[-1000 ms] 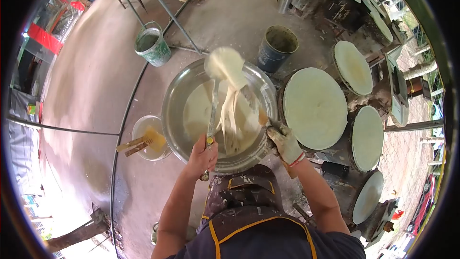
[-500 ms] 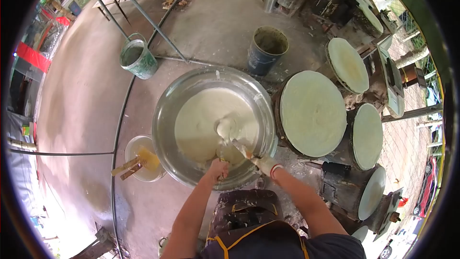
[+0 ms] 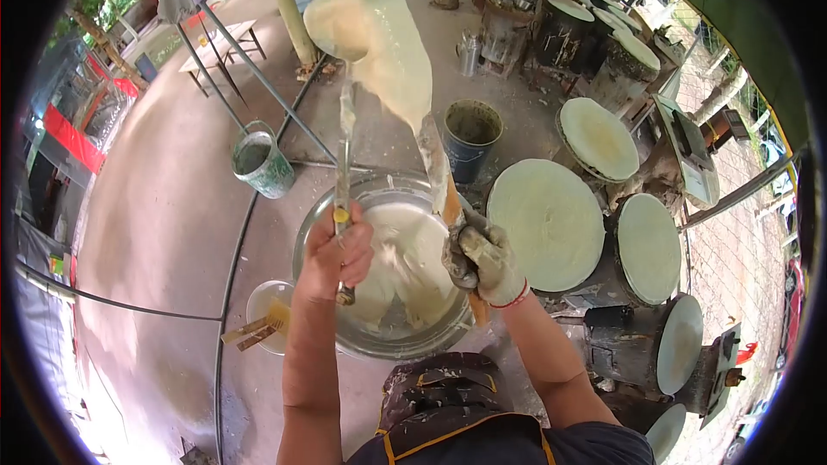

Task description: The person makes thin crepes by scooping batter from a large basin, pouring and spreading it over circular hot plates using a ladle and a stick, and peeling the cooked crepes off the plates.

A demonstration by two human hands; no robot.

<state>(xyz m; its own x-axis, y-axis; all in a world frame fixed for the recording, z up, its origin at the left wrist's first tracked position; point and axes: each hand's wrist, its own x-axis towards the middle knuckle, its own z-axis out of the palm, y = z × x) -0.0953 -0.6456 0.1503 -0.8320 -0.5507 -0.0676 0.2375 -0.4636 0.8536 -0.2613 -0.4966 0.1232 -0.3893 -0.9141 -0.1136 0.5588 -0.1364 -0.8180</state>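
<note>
My left hand [image 3: 340,250], bare, is closed round the long metal handle of a ladle [image 3: 343,164], held upright above the basin. The ladle's bowl is coated in pale batter [image 3: 392,47], which stretches as a thick sheet toward the stick on the right. My right hand [image 3: 487,258], in a soiled glove, grips this batter-smeared wooden stick [image 3: 441,181]; its far end is hidden in the batter. Below both hands is a wide metal basin [image 3: 392,349] with more creamy batter [image 3: 405,250] in it, its surface streaked.
Round griddles covered in pale sheets, the closest a large griddle [image 3: 547,224], stand on the right. A dark bucket [image 3: 469,151] and a green-white bucket [image 3: 261,164] stand beyond the basin. A white tub [image 3: 267,293] with a brush [image 3: 258,327] sits left. Metal poles cross the floor.
Both hands have risen from the basin, lifting the ladle and the stick high. Batter now hangs between the two tools. The view has tilted up a little.
</note>
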